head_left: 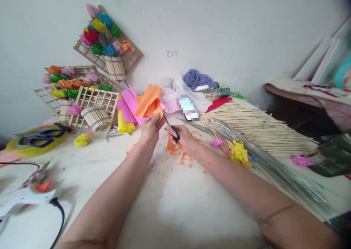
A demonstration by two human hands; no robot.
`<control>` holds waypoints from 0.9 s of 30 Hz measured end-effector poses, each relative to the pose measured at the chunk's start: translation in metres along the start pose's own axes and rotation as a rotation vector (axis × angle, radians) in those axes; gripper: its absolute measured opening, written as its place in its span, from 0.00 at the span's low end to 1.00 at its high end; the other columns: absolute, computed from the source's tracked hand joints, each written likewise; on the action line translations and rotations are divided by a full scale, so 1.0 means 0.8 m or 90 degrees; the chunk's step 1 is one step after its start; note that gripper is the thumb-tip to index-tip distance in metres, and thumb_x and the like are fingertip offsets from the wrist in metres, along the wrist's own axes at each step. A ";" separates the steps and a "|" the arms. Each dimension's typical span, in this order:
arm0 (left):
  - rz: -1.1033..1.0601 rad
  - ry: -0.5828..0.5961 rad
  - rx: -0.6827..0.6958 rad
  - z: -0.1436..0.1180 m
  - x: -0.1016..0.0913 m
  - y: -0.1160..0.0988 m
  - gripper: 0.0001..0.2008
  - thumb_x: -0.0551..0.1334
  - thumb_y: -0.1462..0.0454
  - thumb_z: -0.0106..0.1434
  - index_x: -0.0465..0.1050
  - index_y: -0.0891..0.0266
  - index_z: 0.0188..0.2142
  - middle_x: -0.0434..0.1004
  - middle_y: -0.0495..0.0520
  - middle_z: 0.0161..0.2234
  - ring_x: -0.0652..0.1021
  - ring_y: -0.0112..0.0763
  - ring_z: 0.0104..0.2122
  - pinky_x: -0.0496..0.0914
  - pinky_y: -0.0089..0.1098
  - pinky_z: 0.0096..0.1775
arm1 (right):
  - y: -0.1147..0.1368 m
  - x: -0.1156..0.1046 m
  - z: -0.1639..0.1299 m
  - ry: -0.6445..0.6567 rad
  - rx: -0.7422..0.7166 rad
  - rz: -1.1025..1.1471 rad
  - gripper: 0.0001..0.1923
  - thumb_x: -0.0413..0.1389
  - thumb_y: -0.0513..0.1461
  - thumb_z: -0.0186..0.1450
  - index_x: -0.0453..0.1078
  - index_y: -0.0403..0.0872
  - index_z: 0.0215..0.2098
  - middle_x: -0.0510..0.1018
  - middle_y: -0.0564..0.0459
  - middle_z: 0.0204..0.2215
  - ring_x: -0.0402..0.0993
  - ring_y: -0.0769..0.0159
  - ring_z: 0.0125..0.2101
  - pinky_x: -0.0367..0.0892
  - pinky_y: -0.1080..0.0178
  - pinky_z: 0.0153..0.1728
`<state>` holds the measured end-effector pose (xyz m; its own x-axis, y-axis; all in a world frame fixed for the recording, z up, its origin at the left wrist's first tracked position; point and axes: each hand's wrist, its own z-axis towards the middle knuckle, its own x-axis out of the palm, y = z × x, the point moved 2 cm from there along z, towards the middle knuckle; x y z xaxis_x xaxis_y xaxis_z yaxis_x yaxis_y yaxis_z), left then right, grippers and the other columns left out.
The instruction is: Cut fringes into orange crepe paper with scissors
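Note:
My left hand (150, 129) holds an orange sheet of paper (148, 101) by its lower edge, lifted above the white table (175, 205). My right hand (184, 137) grips black-handled scissors (170, 126), blades pointing up-left into the orange paper's lower right edge. Orange paper scraps (183, 154) lie on the table just under and right of my right hand. Pink and yellow sheets (126, 112) lie behind the orange one.
A pile of bamboo sticks (257, 128) and thin metal wires (274, 168) fills the right. Stick frames with paper flowers (105, 48) lean against the wall. Blue scissors on a yellow tape roll (35, 141) and a glue gun (30, 194) sit left. Purple yarn (196, 78) lies at the back.

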<state>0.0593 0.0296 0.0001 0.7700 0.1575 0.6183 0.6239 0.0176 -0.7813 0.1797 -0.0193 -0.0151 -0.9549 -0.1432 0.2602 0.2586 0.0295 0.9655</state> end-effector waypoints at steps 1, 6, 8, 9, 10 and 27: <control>0.001 0.001 0.000 0.000 0.000 0.000 0.08 0.69 0.71 0.55 0.71 0.65 0.26 0.79 0.52 0.27 0.81 0.29 0.29 0.76 0.36 0.48 | 0.000 0.000 0.000 -0.001 0.001 0.001 0.18 0.65 0.49 0.52 0.66 0.45 0.24 0.65 0.61 0.16 0.57 0.77 0.15 0.48 0.67 0.18; 0.001 0.005 -0.003 0.000 0.001 -0.001 0.08 0.68 0.72 0.56 0.70 0.65 0.25 0.79 0.52 0.27 0.80 0.27 0.27 0.77 0.36 0.47 | -0.002 -0.001 0.001 0.000 -0.003 -0.007 0.19 0.65 0.51 0.52 0.67 0.45 0.25 0.66 0.60 0.17 0.58 0.76 0.15 0.49 0.67 0.19; 0.001 0.005 -0.004 -0.001 0.001 -0.001 0.08 0.68 0.72 0.56 0.70 0.65 0.25 0.79 0.52 0.27 0.80 0.27 0.27 0.77 0.35 0.46 | -0.002 -0.001 0.001 -0.001 -0.001 -0.006 0.20 0.66 0.51 0.52 0.67 0.45 0.25 0.66 0.60 0.17 0.58 0.77 0.15 0.49 0.68 0.19; 0.002 0.005 -0.005 -0.001 0.001 -0.001 0.08 0.68 0.72 0.56 0.70 0.65 0.25 0.79 0.51 0.27 0.80 0.27 0.27 0.77 0.35 0.46 | -0.002 -0.002 0.001 0.000 0.001 -0.002 0.20 0.66 0.52 0.51 0.67 0.45 0.25 0.66 0.60 0.17 0.58 0.77 0.15 0.49 0.68 0.19; 0.002 0.007 -0.006 -0.001 0.001 -0.001 0.08 0.68 0.72 0.56 0.70 0.65 0.25 0.79 0.51 0.27 0.80 0.26 0.27 0.77 0.35 0.46 | -0.002 -0.002 0.001 0.002 0.003 0.002 0.20 0.66 0.52 0.51 0.67 0.45 0.25 0.66 0.60 0.17 0.58 0.77 0.15 0.50 0.68 0.19; -0.004 0.028 -0.019 -0.005 0.004 0.005 0.10 0.71 0.71 0.52 0.70 0.64 0.25 0.77 0.50 0.24 0.80 0.26 0.27 0.75 0.30 0.43 | 0.008 -0.003 0.000 -0.012 0.038 0.002 0.22 0.64 0.54 0.52 0.69 0.45 0.28 0.68 0.59 0.16 0.59 0.76 0.15 0.49 0.68 0.16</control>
<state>0.0652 0.0264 -0.0007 0.7703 0.1142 0.6273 0.6323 -0.0103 -0.7746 0.1840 -0.0190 -0.0093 -0.9569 -0.1239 0.2626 0.2529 0.0891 0.9634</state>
